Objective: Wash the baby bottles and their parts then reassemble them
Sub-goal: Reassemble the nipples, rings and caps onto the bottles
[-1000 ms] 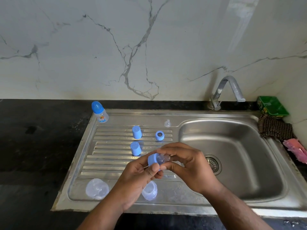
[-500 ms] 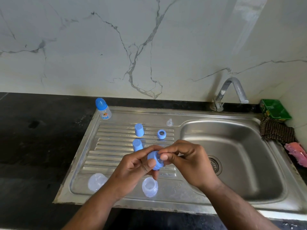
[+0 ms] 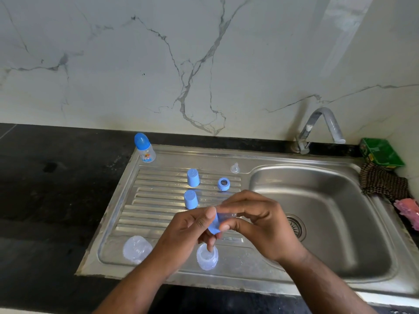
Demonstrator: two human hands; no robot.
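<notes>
Above the drainboard (image 3: 158, 214) both hands meet on one blue screw ring (image 3: 214, 225) with a clear teat in it. My left hand (image 3: 188, 232) grips the ring from the left; my right hand (image 3: 256, 223) pinches it from the right. Two clear bottle bodies stand open below: one (image 3: 207, 257) under my hands, one (image 3: 137, 249) at the front left. Two blue caps (image 3: 193, 177) (image 3: 191, 199), a second blue ring (image 3: 224, 184) and a loose clear teat (image 3: 235, 168) rest further back. An assembled bottle (image 3: 145, 148) stands at the back left corner.
The steel sink basin (image 3: 328, 218) with its drain lies to the right, the tap (image 3: 322, 125) behind it. A green box (image 3: 381, 155), a dark checked cloth (image 3: 383, 182) and a pink item (image 3: 408, 209) sit at the right edge. Black countertop (image 3: 56, 189) extends left.
The ring and teat have been turned between my fingers and the hands have dropped slightly lower in view. The parts on the drainboard have not moved.
</notes>
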